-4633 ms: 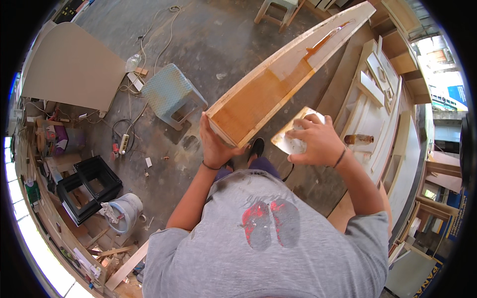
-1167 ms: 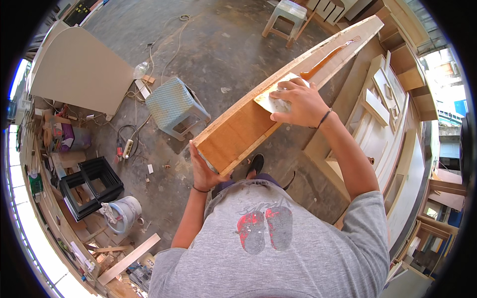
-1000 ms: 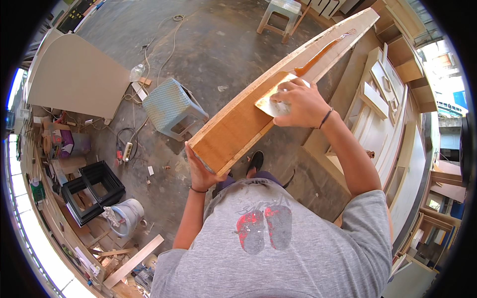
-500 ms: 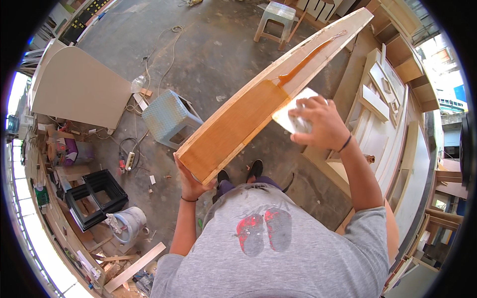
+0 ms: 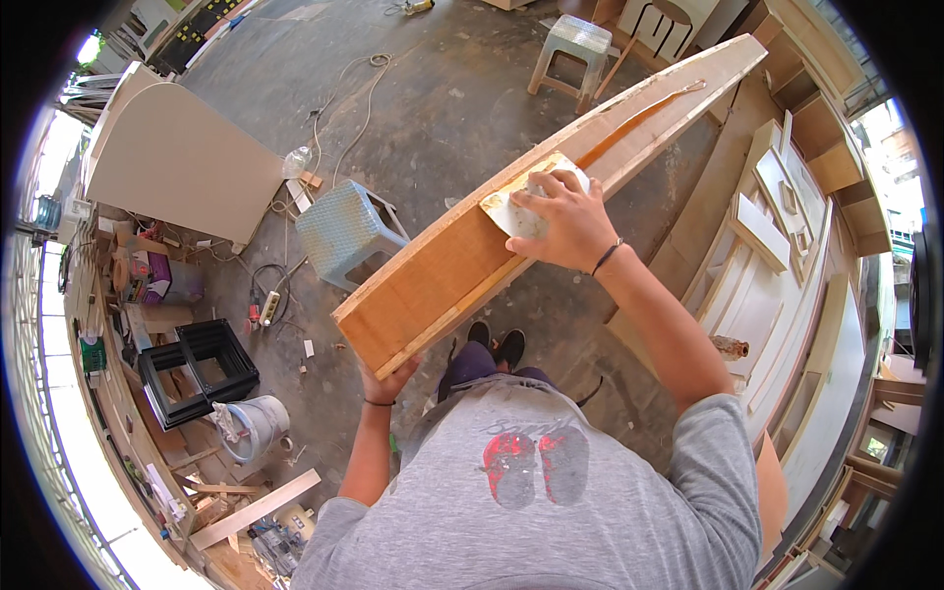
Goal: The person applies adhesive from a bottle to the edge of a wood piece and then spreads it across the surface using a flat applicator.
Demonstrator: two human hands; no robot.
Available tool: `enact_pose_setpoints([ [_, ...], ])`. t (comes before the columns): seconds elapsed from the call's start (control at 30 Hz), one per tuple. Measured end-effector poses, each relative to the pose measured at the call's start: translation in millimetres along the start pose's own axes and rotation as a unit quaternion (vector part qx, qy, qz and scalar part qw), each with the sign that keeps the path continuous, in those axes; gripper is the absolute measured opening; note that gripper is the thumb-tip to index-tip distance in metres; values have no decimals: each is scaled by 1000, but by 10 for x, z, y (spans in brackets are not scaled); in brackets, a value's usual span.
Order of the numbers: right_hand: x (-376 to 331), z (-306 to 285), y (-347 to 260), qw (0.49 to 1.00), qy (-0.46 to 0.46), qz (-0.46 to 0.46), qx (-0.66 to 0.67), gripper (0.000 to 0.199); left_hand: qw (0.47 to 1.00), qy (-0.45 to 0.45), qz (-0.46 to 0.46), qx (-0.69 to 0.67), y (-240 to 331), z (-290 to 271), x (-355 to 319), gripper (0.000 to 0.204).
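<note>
A long wooden board [image 5: 447,280] slants from in front of my body toward the far right, its far end tapering. An amber coating, apparently glue, covers its near part, and a thick amber strip [image 5: 629,130] runs along the far part. My left hand [image 5: 391,380] is closed on the near end from below; most of its fingers are hidden under the board. With my right hand [image 5: 562,218] I grip a flat white spreader [image 5: 504,222], smeared with amber along its edge. The spreader lies against the board's upper face, around the near end of the strip.
A grey-blue plastic stool [image 5: 344,234] stands left of the board, and another stool [image 5: 570,54] stands beyond it. Cables and a power strip [image 5: 270,307] lie on the floor. At left are a black frame [image 5: 200,372] and a bucket [image 5: 258,428]; wooden panels [image 5: 762,231] lie at right.
My right hand has moved left, from beside the board's right edge onto its upper face, bringing the spreader against it. My left hand still supports the near end. The whole view has shifted slightly.
</note>
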State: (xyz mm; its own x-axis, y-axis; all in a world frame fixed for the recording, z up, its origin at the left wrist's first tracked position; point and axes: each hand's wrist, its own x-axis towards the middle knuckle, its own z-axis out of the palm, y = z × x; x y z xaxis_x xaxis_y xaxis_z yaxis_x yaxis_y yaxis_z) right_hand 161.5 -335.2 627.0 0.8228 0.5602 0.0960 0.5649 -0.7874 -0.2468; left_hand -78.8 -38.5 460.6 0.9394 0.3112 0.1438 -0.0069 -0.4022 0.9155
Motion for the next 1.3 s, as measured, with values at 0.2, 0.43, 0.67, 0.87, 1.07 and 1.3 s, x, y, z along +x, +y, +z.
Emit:
enact_pose_setpoints([
  [0.2, -105, -239, -68, 997, -69, 13, -12, 58, 1000, -11, 5, 16, -65, 12, -69, 44],
  [0.43, 126, -292, -132, 995, -93, 20, -24, 58, 1000, -6, 20, 18, -199, 66, -56, 50],
  [0.67, 136, -318, -97, 995, -101, 22, -9, 59, 999, -5, 30, 36, -478, 76, -132, 55],
  [0.87, 186, -214, -40, 996, -86, 5, -15, 58, 999, -37, -36, -7, -851, 115, -248, 120],
  [1.07, 223, -340, -37, 991, -129, 18, -10, 58, 999, -31, -45, 7, -761, 119, -226, 124],
  [1.3, 241, -286, -53, 994, -108, 8, -26, 58, 989, 13, -50, -139, -238, 150, -127, 74],
])
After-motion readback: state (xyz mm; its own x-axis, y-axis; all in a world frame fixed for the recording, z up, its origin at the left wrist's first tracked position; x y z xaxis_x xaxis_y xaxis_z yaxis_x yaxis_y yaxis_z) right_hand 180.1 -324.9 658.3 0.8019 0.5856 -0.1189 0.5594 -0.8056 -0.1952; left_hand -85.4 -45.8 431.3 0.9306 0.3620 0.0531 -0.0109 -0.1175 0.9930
